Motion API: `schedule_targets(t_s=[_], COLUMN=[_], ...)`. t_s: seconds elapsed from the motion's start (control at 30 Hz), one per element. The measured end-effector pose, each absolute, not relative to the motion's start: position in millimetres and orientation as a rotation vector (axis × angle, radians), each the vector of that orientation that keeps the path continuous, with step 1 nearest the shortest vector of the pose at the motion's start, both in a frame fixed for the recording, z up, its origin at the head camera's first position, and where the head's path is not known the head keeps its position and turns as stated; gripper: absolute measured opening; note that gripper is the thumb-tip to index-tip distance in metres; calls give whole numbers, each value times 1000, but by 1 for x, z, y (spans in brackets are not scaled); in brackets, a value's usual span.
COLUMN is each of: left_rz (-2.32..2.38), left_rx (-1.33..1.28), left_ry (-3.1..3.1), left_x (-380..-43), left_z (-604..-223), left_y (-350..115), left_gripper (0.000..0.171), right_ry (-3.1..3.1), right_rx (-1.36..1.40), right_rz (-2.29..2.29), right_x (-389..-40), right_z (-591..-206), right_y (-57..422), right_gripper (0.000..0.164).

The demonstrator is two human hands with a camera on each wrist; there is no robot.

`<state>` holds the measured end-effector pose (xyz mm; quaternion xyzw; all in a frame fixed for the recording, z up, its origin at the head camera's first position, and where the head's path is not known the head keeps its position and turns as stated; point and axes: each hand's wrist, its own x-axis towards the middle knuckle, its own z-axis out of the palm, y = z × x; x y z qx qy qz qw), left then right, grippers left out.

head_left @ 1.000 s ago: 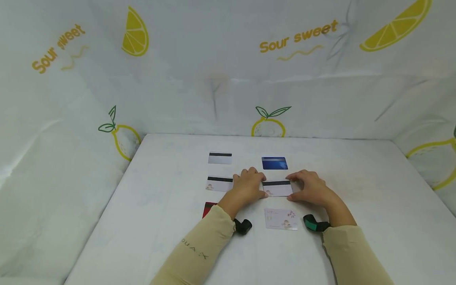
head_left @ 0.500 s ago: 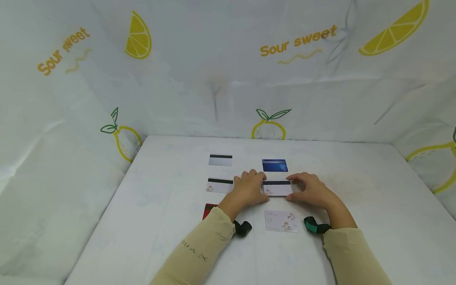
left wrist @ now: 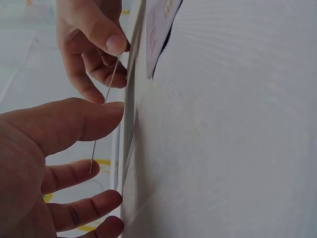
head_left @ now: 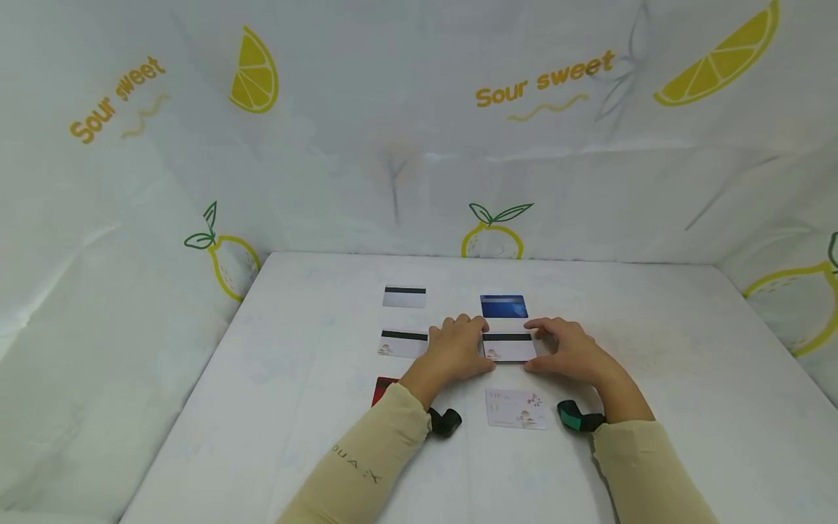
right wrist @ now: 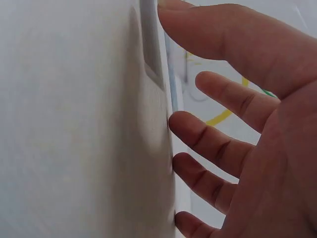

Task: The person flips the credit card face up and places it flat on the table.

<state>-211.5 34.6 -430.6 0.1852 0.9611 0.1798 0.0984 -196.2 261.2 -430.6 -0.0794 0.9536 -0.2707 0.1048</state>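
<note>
A white magnetic-stripe card [head_left: 509, 352] lies flat between my two hands, its black stripe along the far side. At its left end, my left hand [head_left: 454, 348] holds it with thumb and fingers at the edges. The right hand [head_left: 576, 354] grips the opposite end in the same way, thumb near and index finger far. Seen edge-on in the left wrist view, the card is a thin line [left wrist: 110, 87] running between the hands, close over the table. In the right wrist view the other right fingers [right wrist: 198, 134] are spread, tips near the white surface.
Beyond the hands lies a blue card [head_left: 504, 306]; nearer me is a pale VIP card [head_left: 515, 409]. To the left are two white striped cards [head_left: 404, 298] and a red card [head_left: 382, 390], partly hidden by my left arm. A lemon-print sheet [head_left: 366, 145] stands behind the table.
Both hands keep their hold on the white card, which shows a darker near edge now than a second ago. The whole view has shifted slightly downward.
</note>
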Motion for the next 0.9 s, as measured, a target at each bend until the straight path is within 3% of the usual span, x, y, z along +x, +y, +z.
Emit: schedule_targets(t_s=[0.27, 0.9], left_rz=[520, 488], left_rx=[566, 654], left_ry=[2861, 2906], left_x=[-208, -203], left_z=[-428, -424], left_y=[37, 42], left_gripper=[59, 58], right_ry=[2824, 2906], right_rx=[-302, -528], right_rz=[-827, -850], right_x=[-196, -187], right_z=[-428, -423], right_y=[246, 223], right_gripper=[74, 58])
